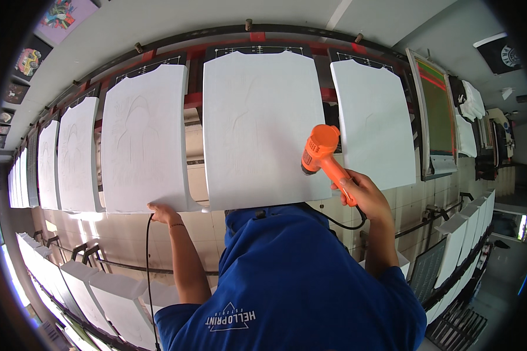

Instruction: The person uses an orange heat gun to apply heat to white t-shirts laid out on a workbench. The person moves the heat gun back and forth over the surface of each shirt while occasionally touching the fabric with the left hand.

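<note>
My right hand (pixel 366 196) is wrapped round the handle of an orange heat gun (pixel 327 153). Its dark nozzle points left and down over the lower right part of a white T-shirt (pixel 260 117), which is stretched flat on a printing pallet in front of me. Faint grey lines show on the cloth. Beside it on the left lies another white T-shirt (pixel 143 128) with a faint arched outline. At that shirt's near edge my left hand (pixel 165 214) is closed on a black power cord (pixel 149 251), which hangs down from it. A cord also loops below the heat gun's handle.
More pallets with white shirts stretch along both sides, including a white T-shirt (pixel 375 123) to the right. A framed printing screen (pixel 434 117) leans past it. A dark rail (pixel 199 35) runs behind the pallets. Behind me stands another row of white-covered pallets (pixel 114 292).
</note>
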A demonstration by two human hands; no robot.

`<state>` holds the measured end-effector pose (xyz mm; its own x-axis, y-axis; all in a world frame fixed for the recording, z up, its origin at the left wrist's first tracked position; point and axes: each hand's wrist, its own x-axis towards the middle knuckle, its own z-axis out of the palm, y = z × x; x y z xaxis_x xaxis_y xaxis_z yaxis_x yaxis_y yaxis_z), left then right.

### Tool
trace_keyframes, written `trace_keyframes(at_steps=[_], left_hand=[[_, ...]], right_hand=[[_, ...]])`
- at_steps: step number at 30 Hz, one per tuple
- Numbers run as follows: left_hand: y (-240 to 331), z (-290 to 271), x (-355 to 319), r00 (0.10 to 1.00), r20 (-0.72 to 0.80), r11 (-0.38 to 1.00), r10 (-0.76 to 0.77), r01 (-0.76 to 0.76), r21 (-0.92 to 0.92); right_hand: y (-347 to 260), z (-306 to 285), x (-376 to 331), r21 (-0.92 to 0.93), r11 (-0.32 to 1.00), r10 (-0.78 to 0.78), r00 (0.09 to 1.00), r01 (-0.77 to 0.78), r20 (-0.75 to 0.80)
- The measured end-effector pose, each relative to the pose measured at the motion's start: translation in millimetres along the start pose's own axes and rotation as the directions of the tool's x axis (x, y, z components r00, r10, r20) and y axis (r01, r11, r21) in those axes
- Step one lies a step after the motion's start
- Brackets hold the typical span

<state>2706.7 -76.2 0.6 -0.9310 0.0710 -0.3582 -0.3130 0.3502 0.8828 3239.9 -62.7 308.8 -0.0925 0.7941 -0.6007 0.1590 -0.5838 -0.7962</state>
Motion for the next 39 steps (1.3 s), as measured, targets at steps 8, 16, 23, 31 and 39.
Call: trace_keyframes(at_steps=[8, 16, 23, 31, 39], left_hand=[[5.8, -2.2, -5.5, 0.999, 0.051, 1.000, -0.004, 0.004, -0.001], [-35.1, -2.4, 34.1, 0.991, 0.053, 0.992, 0.126, -0.124, -0.037], [-51.2, -2.7, 59.6, 0.904, 0.189, 0.888, 0.384, -0.417, 0.191], [-33.1, 6.0, 51.4, 0.843, 0.201, 0.693, 0.499, -0.527, 0.491], [-7.1, 11.3, 5.8, 0.951, 0.008, 0.878, 0.311, -0.290, 0.381]], right_hand=[[2.1, 16.7, 29.6, 0.093, 0.989, -0.104, 0.990, 0.113, -0.096], [4.6, 5.4, -1.7, 0.135, 0.986, -0.071, 0.977, 0.100, -0.203], [7.0, 36.3, 65.3, 0.262, 0.929, -0.207, 0.955, 0.260, -0.213], [-19.6, 83.4, 80.3, 0.014, 0.959, -0.279, 0.931, 0.284, 0.234], [-11.2, 22.3, 37.3, -0.309, 0.906, -0.310, 0.950, 0.290, -0.018]])
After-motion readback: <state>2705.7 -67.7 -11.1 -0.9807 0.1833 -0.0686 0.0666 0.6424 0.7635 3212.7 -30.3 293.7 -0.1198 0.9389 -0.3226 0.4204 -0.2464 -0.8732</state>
